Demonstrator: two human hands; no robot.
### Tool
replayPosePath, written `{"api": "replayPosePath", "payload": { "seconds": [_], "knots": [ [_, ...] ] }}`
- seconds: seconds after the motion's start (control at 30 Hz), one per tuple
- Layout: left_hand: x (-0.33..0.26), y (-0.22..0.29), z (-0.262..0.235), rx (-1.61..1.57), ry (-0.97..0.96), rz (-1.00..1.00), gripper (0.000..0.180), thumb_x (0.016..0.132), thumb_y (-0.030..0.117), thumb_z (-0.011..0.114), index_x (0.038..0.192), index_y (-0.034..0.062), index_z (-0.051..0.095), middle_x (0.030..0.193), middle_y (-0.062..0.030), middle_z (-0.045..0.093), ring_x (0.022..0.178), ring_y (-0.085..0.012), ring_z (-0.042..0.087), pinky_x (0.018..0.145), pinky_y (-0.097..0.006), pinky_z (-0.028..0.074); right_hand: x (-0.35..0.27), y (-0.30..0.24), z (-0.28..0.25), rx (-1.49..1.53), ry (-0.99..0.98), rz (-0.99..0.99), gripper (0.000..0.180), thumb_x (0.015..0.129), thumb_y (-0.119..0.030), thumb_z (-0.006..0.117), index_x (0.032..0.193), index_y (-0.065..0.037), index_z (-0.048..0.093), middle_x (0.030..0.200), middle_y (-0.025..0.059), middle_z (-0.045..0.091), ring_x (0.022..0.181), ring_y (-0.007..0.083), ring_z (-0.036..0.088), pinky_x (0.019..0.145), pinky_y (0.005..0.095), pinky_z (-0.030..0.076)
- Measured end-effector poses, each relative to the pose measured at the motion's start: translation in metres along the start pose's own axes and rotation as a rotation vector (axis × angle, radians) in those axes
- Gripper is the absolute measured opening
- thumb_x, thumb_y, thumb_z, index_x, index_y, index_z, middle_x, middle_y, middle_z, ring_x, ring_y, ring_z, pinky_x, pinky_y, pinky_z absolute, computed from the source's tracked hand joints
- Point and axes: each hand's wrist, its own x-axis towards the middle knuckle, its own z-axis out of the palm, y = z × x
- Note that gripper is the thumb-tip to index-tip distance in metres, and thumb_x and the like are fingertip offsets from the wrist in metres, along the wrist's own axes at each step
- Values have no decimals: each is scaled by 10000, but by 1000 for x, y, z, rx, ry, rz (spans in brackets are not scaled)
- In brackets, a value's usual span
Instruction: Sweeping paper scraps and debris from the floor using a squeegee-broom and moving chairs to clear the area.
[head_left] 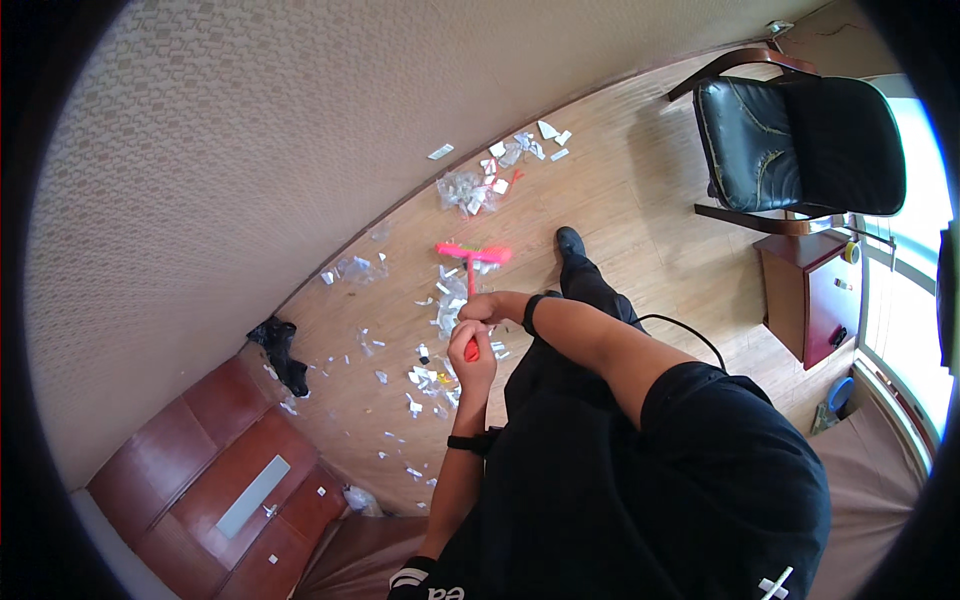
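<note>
A broom with a bright pink head (485,254) and a red handle (471,278) is out in front of me, over the littered floor. My right hand (484,308) is closed around the handle, closer to the head. Just behind it, my left hand (473,356) grips the handle's end, and a bit of red shows between the fingers. Scraps of white paper and clear plastic (449,312) lie beside and partly under the broom head. Farther off is a heap of crumpled clear plastic (465,191) with paper pieces and red strips.
A patterned wall (250,130) runs along the left. By it lies a black plastic bag (281,352), near a red-brown wooden cabinet (230,450). At right stand a worn black armchair (745,145) and a small wooden cabinet (808,298). My shoe (570,241) is right of the broom.
</note>
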Motion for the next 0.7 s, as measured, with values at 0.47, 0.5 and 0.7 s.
{"api": "replayPosePath", "payload": {
  "seconds": [0.47, 0.5, 0.7],
  "knots": [
    [60, 132, 66, 46, -719, 572, 229, 710, 106, 720, 650, 50, 506, 669, -96, 536, 678, -302, 539, 633, -373, 424, -160, 6, -71, 92, -14, -479, 67, 813, -97, 606, 807, -30, 611, 773, 83, 604, 667, 161, 590, 548, 330, 483],
    [61, 139, 71, 16, -744, 612, 218, 713, 101, 709, 666, 49, 503, 675, -100, 533, 686, -303, 538, 642, -376, 428, -189, -8, -68, 168, 78, -354, 85, 807, -106, 606, 806, -20, 609, 775, 84, 602, 662, 158, 587, 534, 332, 479],
    [69, 144, 98, -85, -832, 643, 163, 752, 78, 665, 735, 33, 509, 745, -117, 559, 754, -311, 561, 707, -382, 452, -213, 3, -105, 218, 640, -51, 197, 774, -150, 589, 818, 40, 617, 781, 113, 610, 648, 168, 587, 497, 339, 470]
  ]
}}
